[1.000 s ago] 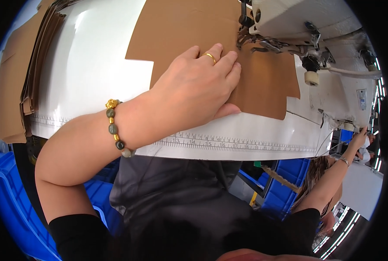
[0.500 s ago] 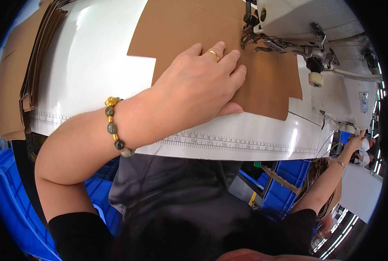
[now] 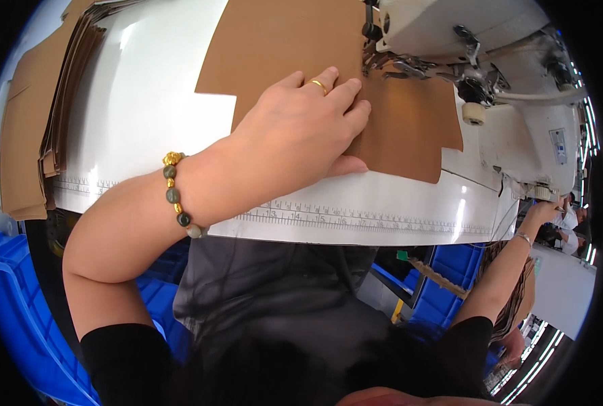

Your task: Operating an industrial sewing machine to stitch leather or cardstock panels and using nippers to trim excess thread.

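Observation:
My left hand [image 3: 301,125] lies palm down on a brown sheet [image 3: 406,139], fingers slightly bent and apart, a little left of the needle and presser foot area of a white sewing machine [image 3: 437,20]. The sheet lies flat on the white work surface [image 3: 132,95], which has printed rulers along its front edge. My right hand [image 3: 545,210] is small at the far right, fingers curled at the machine's lower right side, just below a pale ribbed knob [image 3: 542,192]; what they hold is too small to make out.
Brown sheets stand stacked [image 3: 29,128] at the far left. Blue plastic bins [image 3: 24,291] sit below the surface at left and another [image 3: 443,264] at right. Striped material [image 3: 501,301] hangs by my right forearm. People in white [image 3: 571,240] are in the distance at the right.
The machine and sheet appear slightly farther left in the picture. My right hand sits a little lower and farther left; my left hand stays on the sheet with hardly any movement.

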`<state>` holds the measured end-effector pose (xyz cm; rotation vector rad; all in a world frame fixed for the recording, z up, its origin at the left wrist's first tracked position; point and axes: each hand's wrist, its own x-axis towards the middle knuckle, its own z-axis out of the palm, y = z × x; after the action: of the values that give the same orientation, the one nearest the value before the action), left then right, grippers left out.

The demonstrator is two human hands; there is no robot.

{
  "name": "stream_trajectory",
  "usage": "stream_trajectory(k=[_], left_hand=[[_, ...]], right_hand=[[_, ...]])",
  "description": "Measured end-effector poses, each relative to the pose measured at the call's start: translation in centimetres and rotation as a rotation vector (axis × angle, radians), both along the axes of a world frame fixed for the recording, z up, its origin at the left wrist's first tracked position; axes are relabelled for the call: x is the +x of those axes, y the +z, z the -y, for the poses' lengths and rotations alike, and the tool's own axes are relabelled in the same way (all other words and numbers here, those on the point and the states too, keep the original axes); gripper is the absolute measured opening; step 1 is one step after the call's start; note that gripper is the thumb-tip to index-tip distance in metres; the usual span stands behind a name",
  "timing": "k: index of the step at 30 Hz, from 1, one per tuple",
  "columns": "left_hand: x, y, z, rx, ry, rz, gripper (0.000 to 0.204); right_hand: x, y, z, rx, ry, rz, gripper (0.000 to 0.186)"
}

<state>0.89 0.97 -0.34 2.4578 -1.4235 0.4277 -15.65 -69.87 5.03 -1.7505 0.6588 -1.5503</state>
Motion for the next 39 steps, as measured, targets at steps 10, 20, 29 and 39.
stream_trajectory(k=[10, 20, 29, 39], left_hand=[[0.1, 0.7, -0.1, 0.01, -0.012, -0.044, 0.062], [0.2, 1.1, 0.2, 0.034, -0.023, -0.041, 0.067], [-0.1, 2.1, 0.3, 0.119, -0.007, -0.027, 0.07], [0.1, 2.0, 0.3, 0.141, -0.005, -0.043, 0.071]], right_hand=[[0.6, 0.1, -13.7, -0.256, -0.245, 0.228, 0.033], [11.6, -2.2, -43.3, -1.016, 0.914, -0.694, 0.022], [14.9, -4.4, -44.6, -1.131, 0.934, -0.614, 0.013], [13.7, -3.7, -45.8, -1.111, 0.882, -0.644, 0.017]])
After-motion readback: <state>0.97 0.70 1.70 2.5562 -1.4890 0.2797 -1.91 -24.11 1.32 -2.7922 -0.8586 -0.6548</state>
